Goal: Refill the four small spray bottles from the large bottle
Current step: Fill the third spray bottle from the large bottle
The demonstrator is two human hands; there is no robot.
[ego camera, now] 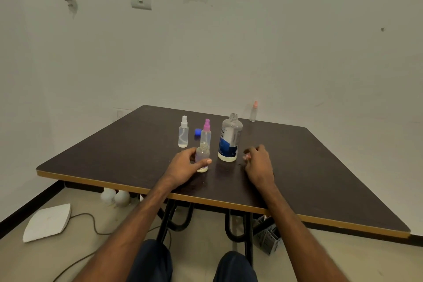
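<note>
My left hand (185,165) grips a small clear bottle (202,155) with no cap, upright on the dark table (128,144). Just right of it stands the large clear bottle (230,138) with a blue label, its neck open. My right hand (258,162) rests on the table right of the large bottle, apart from it, fingers loosely curled with nothing visible in them. Behind stand a white-topped spray bottle (183,132) and a pink-topped spray bottle (206,131). A fourth small bottle (253,112) with an orange top stands at the far edge.
A blue cap (198,132) lies between the white-topped and pink-topped bottles. The table's near edge (206,199) has a tan rim. On the floor are a white board (48,222), a cable and a grey basket (267,236) by the table legs.
</note>
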